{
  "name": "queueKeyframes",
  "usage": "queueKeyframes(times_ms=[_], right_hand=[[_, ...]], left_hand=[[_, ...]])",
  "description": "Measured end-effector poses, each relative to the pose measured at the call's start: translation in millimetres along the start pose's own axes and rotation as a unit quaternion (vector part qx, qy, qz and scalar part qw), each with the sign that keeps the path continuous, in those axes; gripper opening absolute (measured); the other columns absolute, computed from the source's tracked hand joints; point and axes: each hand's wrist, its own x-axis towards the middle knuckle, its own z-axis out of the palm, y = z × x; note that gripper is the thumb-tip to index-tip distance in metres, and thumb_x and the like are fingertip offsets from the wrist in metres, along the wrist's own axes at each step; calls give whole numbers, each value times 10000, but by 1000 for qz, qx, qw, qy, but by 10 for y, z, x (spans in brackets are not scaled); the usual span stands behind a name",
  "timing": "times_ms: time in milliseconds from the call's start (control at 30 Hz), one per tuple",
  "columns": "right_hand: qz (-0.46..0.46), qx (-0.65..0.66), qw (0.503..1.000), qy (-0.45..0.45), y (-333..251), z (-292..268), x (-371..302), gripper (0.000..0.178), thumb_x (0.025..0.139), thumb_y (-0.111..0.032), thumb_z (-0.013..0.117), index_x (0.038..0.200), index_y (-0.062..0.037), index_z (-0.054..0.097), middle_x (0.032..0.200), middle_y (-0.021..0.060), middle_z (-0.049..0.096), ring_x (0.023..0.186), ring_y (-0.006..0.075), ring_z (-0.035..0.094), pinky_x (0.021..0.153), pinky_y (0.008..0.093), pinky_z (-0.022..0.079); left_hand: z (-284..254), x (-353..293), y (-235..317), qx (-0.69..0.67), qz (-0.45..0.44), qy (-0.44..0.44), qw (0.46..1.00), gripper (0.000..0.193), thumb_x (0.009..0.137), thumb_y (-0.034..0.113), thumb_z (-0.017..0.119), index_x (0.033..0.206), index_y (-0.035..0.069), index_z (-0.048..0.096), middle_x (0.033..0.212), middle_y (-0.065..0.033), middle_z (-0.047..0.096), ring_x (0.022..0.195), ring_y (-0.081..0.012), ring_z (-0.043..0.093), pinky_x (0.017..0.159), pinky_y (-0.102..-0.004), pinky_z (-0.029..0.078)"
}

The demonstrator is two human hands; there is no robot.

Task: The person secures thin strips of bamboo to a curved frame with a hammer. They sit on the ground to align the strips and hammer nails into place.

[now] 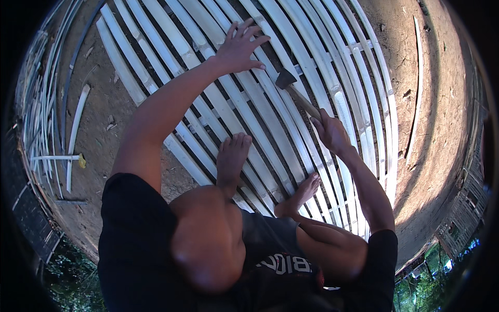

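Note:
Long pale split-bamboo slats (267, 117) lie side by side over crosspieces, forming a slatted panel on the ground. My left hand (239, 51) reaches across the far part of it, fingers spread over the slats and holding nothing. Whether its palm presses on them I cannot tell. My right hand (331, 131) is closed round the wooden handle of a hatchet (285, 79), whose dark wedge-shaped head points away, just right of and nearer than my left hand. The head is over the middle slats; contact is unclear. My bare feet rest on the panel.
Thin bamboo strips (41, 104) are bundled at the far left, beside a loose curved piece (78, 130). Another long strip (416, 88) lies on the bare earth (442, 104) at right. Woven panels (465, 208) edge the ground at lower right.

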Motion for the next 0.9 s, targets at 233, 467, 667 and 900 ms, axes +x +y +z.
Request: queueKeyframes(times_ms=[233, 467, 667, 900], right_hand=[[-34, 111, 991, 74, -679, -204, -17, 313, 1023, -344, 551, 1082, -43, 491, 716, 241, 635, 674, 446, 654, 607, 529, 497], [-21, -12, 1000, 3, -267, -64, 107, 306, 1031, -347, 524, 1086, -52, 467, 743, 246, 646, 713, 456, 660, 631, 537, 504], [-31, 106, 990, 92, -213, 114, -82, 311, 1025, -338, 540, 1089, -41, 473, 731, 249, 644, 715, 466, 654, 617, 545, 493], [-7, 42, 999, 11, -167, 400, -108, 279, 999, -306, 584, 1096, -65, 482, 782, 239, 669, 739, 463, 666, 639, 533, 525]], left_hand=[[9, -129, -120, 5, -209, -99, 973, 1247, 663, 659, 812, 1614, 281, 101, 1675, -155, 51, 1539, -393, -49, 1197, -649, 24], [-25, 29, 44, -60, -268, -117, 954, 1318, 641, 484, 882, 1617, 264, 25, 1676, -173, -6, 1532, -399, -109, 1150, -717, -24], [-38, 29, 36, -52, -274, -129, 952, 1300, 676, 473, 868, 1616, 269, -7, 1674, -175, -26, 1525, -401, -139, 1138, -733, -45], [1, 43, 71, -38, -285, -153, 945, 1306, 681, 473, 864, 1615, 267, -25, 1673, -179, -26, 1520, -417, -144, 1131, -743, -53]])
